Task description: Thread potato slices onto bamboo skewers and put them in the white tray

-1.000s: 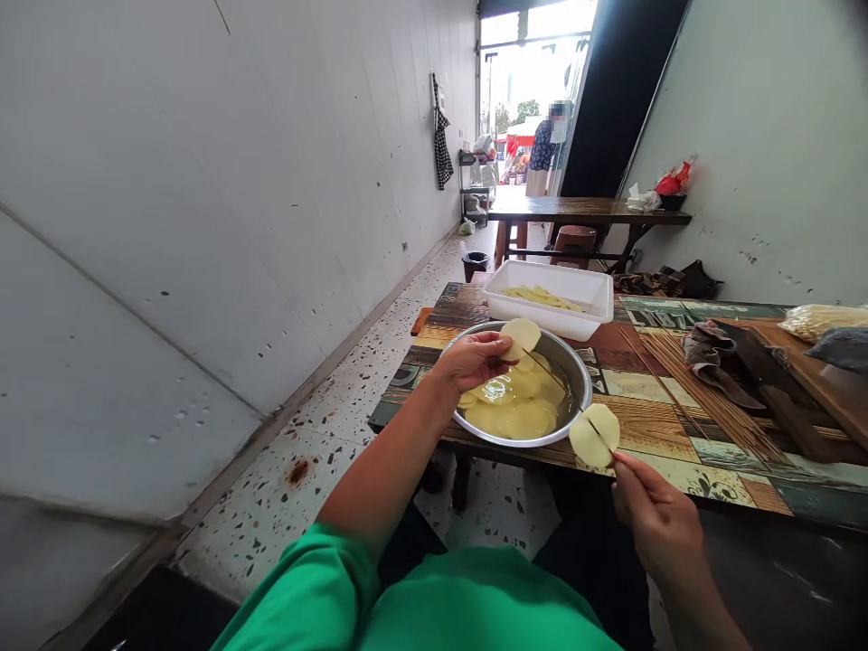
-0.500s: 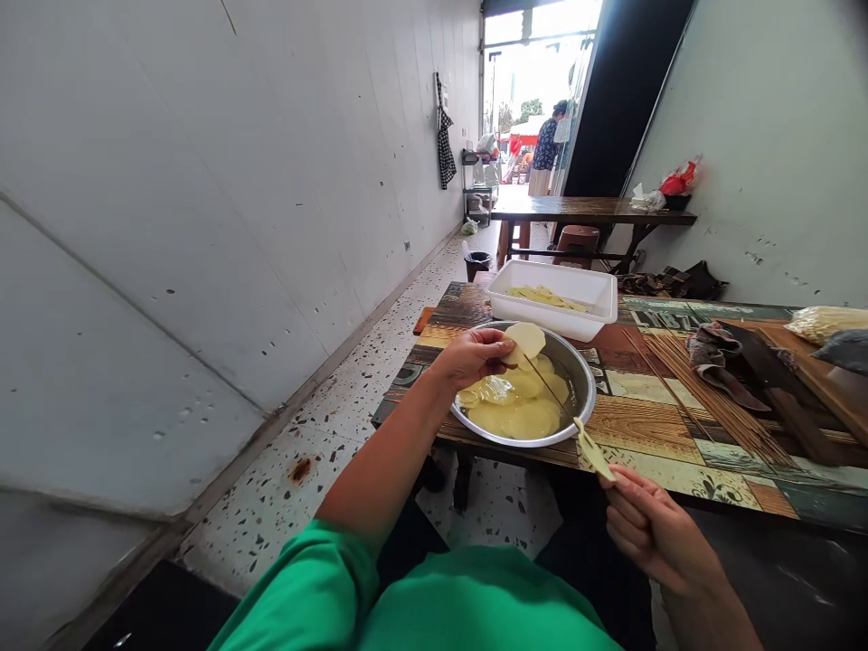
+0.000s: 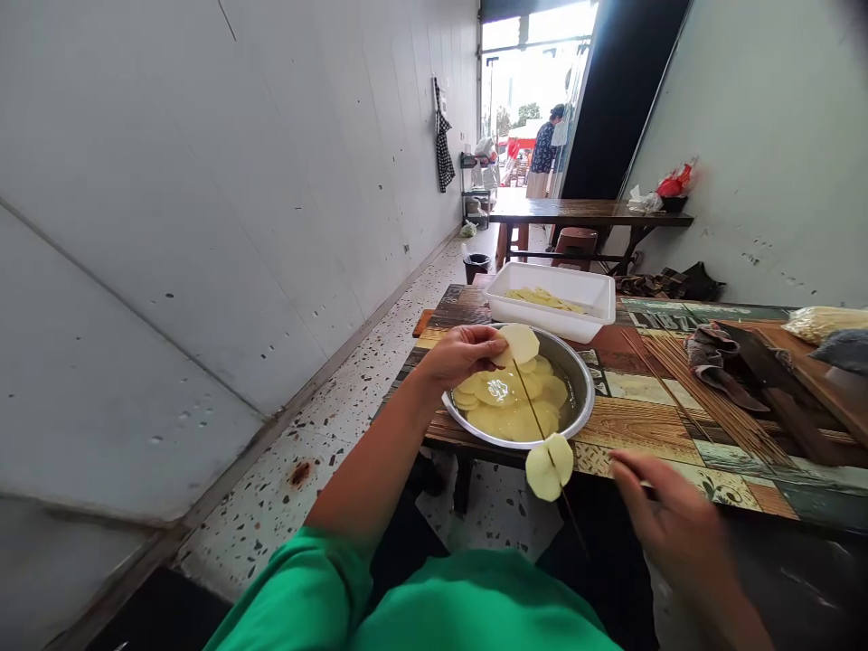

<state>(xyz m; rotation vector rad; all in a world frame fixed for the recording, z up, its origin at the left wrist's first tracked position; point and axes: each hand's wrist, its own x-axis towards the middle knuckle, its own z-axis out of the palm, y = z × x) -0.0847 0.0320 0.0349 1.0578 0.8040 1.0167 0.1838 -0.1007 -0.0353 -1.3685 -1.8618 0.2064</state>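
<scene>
My left hand (image 3: 467,354) pinches a thin pale potato slice (image 3: 521,344) above the metal basin (image 3: 584,398). A thin skewer (image 3: 530,400) slants down from that slice toward me. Lower on the skewer, another potato slice (image 3: 550,467) is threaded, in front of the basin's rim. My right hand (image 3: 671,511) is off to the right of the skewer, apart from it and smeared by motion, so its fingers are unclear. More potato slices (image 3: 512,420) lie in water in the basin.
Behind the basin stands a white plastic tub (image 3: 597,312) with potato slices inside. Loose skewers (image 3: 705,393), a crumpled cloth (image 3: 712,354) and a dark board lie to the right on the patterned table (image 3: 624,425). A person (image 3: 542,149) stands near the doorway.
My right hand has let go of the slice on the skewer and moved slightly right. That slice now hangs flatter toward me and further left. My left hand keeps its pinch, shifted slightly left.
</scene>
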